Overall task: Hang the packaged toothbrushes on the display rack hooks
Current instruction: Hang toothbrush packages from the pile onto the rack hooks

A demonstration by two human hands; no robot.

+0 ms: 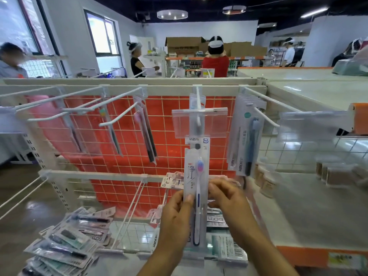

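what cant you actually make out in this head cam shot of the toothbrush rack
- Head view: the hang hole of the clear-packaged white toothbrush with pink bristles sits behind the clear plastic label holder.
- Its lower end is covered by the left hand and right hand, both holding its edges.
- The loose pile of packaged toothbrushes is cut by the bottom edge.
- Small print on the hanging teal-labelled packs is blurred.

You're working in bright, even light from the round ceiling lamps [172, 14] and the tall windows [104, 34] at left, which are blown out white. The wide lens bows the white wire hooks [59, 98] and cream shelf top [318, 90] toward the edges. The glossy floor [33, 206] shows glare, the corners smear soft, and shadows stay faint.
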